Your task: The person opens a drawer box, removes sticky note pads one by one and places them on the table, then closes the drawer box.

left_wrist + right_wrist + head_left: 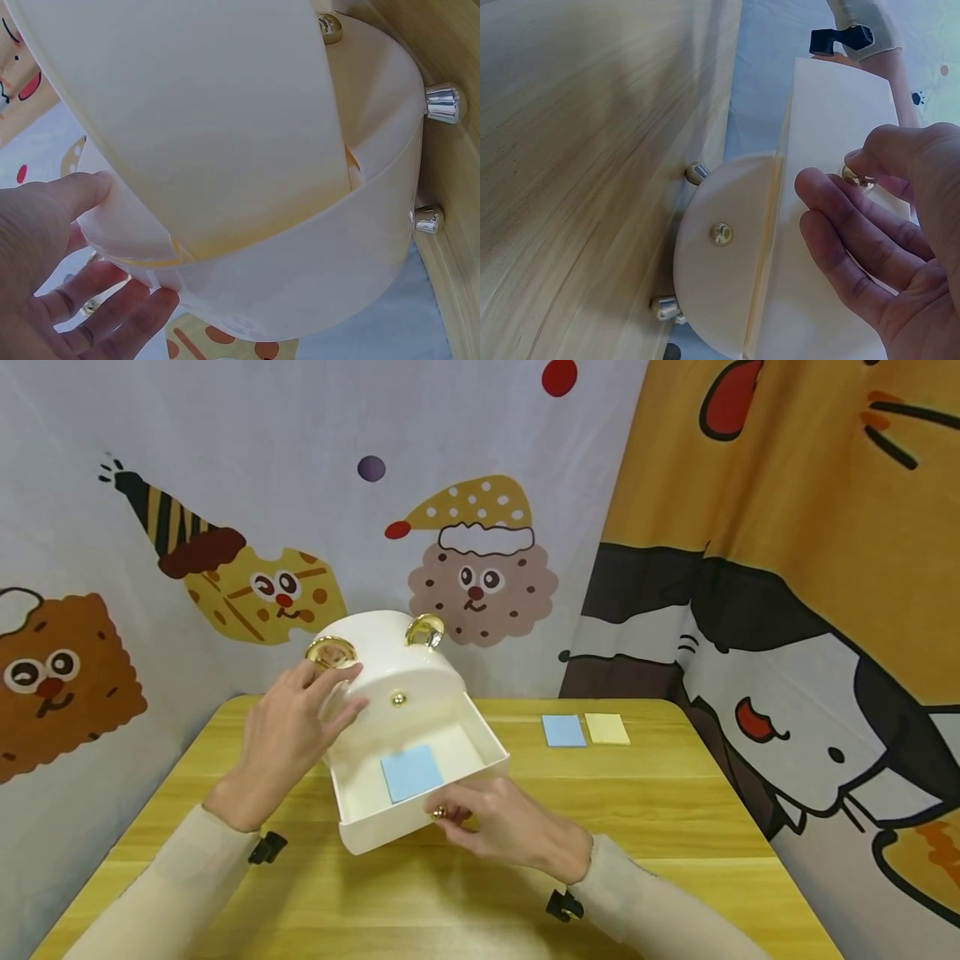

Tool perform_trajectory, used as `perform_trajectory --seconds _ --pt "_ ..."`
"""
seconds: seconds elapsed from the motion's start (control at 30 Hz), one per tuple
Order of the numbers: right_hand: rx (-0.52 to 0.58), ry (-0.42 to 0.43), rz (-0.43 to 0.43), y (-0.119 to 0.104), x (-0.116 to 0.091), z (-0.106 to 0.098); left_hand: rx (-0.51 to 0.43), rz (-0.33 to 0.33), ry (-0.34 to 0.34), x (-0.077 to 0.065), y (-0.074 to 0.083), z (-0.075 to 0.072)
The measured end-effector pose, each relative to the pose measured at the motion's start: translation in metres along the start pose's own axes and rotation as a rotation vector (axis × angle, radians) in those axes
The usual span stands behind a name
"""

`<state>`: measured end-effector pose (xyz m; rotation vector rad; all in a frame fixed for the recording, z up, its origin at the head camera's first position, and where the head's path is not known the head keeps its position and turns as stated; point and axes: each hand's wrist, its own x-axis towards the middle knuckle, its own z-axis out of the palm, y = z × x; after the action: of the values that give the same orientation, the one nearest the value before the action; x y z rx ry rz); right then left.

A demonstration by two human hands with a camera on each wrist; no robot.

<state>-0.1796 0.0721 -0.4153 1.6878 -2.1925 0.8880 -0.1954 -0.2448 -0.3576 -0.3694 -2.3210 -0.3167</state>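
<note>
A white round-topped drawer box point(386, 643) with gold ears stands on the table, its drawer point(390, 835) pulled far out. Inside the drawer lies a blue paper square point(411, 773). My left hand point(288, 722) grips the box's upper left beside an ear, with the thumb on the front face and fingers along the curved side, as the left wrist view shows. My right hand point(510, 827) pinches the gold drawer knob point(857, 177) at the drawer's front. A second gold knob point(398, 699) sits on the upper front, and another point(721, 234) on the lower front.
To the right of the box, a blue paper square point(564, 731) and a yellow one point(607, 728) lie side by side on the wooden table point(675, 827). Short metallic feet point(444, 103) support the box. A printed cartoon curtain point(480, 435) hangs behind the table.
</note>
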Motion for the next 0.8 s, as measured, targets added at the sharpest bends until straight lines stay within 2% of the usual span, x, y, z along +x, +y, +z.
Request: perform_trajectory --seconds 0.4,0.8 --pt "0.023 -0.002 -0.018 0.0025 0.0011 -0.0036 0.000 0.003 0.003 0.0002 -0.0008 0.0016" --pt "0.000 0.004 -0.027 0.0041 -0.0021 -0.0054 0.000 0.004 0.012 -0.0006 -0.0006 0.0011"
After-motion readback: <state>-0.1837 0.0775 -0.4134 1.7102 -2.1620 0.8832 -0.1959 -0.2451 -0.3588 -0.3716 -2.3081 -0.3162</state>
